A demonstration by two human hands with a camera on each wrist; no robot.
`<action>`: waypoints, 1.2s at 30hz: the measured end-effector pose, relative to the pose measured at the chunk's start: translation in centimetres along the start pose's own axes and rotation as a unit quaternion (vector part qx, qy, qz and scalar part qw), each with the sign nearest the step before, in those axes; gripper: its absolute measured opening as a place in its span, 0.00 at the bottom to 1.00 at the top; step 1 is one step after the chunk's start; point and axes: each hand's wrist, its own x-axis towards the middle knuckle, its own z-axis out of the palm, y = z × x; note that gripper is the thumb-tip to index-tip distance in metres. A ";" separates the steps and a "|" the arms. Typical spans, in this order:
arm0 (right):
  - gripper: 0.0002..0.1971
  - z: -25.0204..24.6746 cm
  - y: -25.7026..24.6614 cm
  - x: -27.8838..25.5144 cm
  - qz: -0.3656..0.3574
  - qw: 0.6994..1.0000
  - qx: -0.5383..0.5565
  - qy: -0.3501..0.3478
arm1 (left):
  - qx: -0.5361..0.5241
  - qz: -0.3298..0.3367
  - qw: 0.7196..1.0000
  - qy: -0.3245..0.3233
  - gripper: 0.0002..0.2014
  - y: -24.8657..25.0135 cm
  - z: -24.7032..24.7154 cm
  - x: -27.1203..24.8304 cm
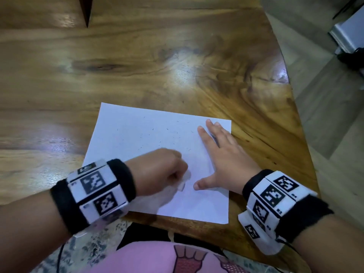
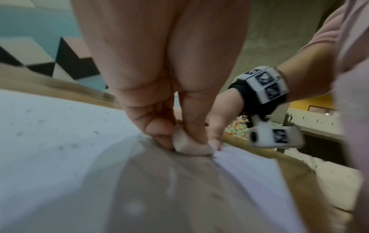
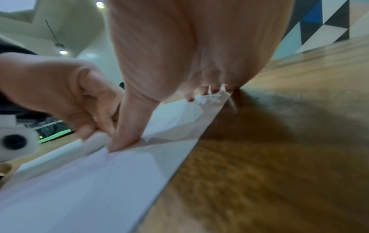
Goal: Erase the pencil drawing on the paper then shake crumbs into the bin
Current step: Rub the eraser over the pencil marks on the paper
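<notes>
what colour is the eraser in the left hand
White, or off-white. The eraser, pinched by the left hand, shows best in the left wrist view.

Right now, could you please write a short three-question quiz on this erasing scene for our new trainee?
1. True or false: the left hand pinches the eraser against the paper.
2. What is the right hand doing? A) holding a pencil B) pressing flat on the paper C) resting off the table
3. Fill in: the dark specks scattered on the sheet are ____.

Key
1. True; the thumb and fingers curl round the eraser.
2. B; the fingers lie straight and spread on the sheet's right part.
3. Crumbs; they lie on the paper's far half, not yet shaken off.
</notes>
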 end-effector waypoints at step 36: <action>0.66 0.0 0.1 0.1 0.005 1.000 -0.002 -0.006 | 0.018 -0.030 0.998 0.051 0.10 1.4 0.1 1.0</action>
